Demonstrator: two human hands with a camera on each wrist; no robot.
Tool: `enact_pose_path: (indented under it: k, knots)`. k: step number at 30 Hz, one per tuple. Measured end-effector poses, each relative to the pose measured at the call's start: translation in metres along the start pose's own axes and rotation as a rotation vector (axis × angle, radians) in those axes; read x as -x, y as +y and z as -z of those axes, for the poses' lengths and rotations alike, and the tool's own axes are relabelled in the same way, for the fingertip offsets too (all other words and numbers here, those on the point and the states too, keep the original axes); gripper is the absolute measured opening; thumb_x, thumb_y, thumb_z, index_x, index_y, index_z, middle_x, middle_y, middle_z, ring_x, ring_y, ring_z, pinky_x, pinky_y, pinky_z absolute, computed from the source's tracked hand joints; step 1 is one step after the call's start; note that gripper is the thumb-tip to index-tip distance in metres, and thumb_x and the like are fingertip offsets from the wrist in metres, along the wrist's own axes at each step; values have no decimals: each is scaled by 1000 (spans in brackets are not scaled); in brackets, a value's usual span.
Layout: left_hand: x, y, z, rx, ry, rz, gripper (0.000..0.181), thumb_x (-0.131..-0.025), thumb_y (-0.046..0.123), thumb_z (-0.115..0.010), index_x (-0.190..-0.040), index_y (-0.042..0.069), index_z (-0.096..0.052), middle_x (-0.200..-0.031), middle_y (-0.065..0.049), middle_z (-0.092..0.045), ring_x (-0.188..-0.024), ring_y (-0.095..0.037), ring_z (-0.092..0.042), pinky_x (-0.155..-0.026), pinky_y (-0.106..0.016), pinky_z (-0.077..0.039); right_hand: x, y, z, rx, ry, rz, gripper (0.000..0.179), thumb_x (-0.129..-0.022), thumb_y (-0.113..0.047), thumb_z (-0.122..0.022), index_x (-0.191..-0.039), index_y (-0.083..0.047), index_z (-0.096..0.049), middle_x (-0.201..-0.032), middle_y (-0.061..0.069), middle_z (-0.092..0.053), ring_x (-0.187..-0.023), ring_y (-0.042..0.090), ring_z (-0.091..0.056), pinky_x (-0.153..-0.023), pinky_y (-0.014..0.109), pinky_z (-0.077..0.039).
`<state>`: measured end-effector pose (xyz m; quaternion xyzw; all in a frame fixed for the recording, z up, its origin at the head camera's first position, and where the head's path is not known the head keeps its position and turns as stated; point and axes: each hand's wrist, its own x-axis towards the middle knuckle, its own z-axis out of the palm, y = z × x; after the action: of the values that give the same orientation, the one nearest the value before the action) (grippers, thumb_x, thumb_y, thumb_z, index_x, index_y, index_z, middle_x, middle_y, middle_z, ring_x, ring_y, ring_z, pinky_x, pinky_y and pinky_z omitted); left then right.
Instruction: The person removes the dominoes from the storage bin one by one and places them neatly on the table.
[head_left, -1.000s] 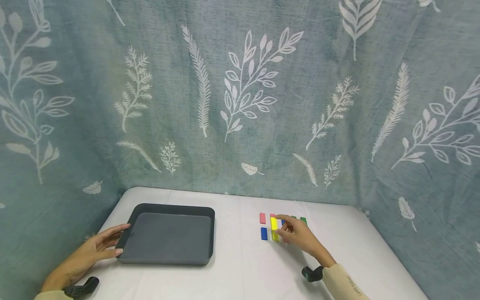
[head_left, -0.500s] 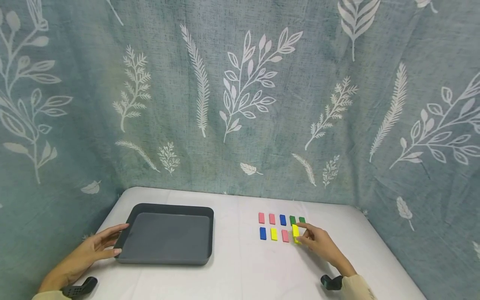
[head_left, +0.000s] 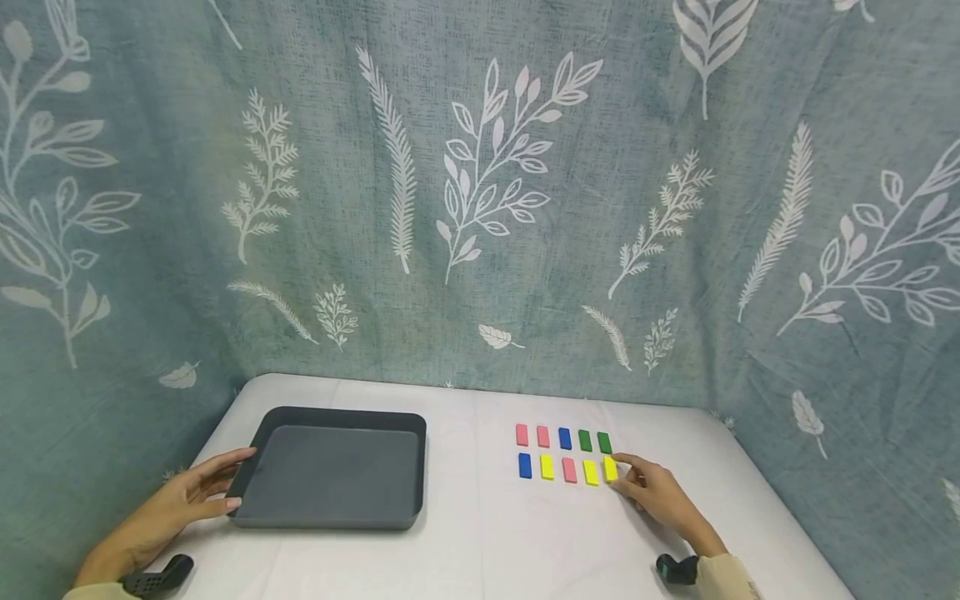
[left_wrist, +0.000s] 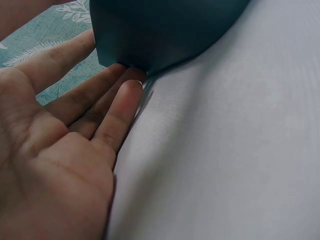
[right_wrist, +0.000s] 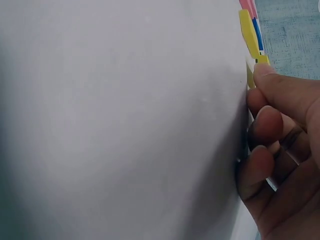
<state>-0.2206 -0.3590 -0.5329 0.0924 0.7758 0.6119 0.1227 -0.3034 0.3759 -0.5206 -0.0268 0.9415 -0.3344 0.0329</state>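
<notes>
My right hand [head_left: 660, 498] pinches a small yellow block [head_left: 611, 470] between thumb and fingers, at the right end of the near row. In the right wrist view the thumb presses on the end of that yellow block [right_wrist: 262, 60], and the fingers hide much of it. Left of it in the row lie another yellow block [head_left: 591, 472], a pink block [head_left: 569, 470], a yellow one and a blue block [head_left: 525, 466]. My left hand [head_left: 183, 498] touches the left side of a dark grey tray [head_left: 327, 527] with loosely extended fingers, its thumb at the near left corner.
A far row holds two pink blocks, a blue block [head_left: 565, 438] and two green blocks [head_left: 585, 441]. Everything sits on a white-covered table [head_left: 480, 533]. Leaf-patterned curtains [head_left: 420, 333] enclose the back and both sides.
My right hand has carried the yellow block rightward past the near row's other blocks and lowered it at the right end. The left hand has stayed at the tray.
</notes>
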Motion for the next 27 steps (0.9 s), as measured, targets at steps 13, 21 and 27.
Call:
enact_pose_path:
  k: [13,21,27]
  knots:
    - [0,0,1,6,13,-15,70,-102,13,-63,-162,6,-27,-155,0,-33,-120,4,-50,-91,-26,-48,2,0,4,19,-50,-18,49,-97,-15,-73,-142,-3,-59,-77,4,-58,-64,19,-52,-57,29,-43]
    - [-2,0,3,-10,8,-15,68,-103,13,-61,-162,9,-27,-154,6,-36,-122,4,-49,-94,-29,-47,2,-4,7,21,-62,-59,53,-96,-17,-74,-144,-4,-57,-77,5,-58,-65,19,-53,-58,30,-43]
    - [-3,23,11,-204,78,-72,64,-106,23,-59,-162,11,-31,-158,-23,-36,-132,-20,-52,-95,-46,-49,4,-13,25,8,32,-19,56,-98,-30,-73,-146,-7,-55,-104,9,-66,-80,21,-60,-62,32,-50]
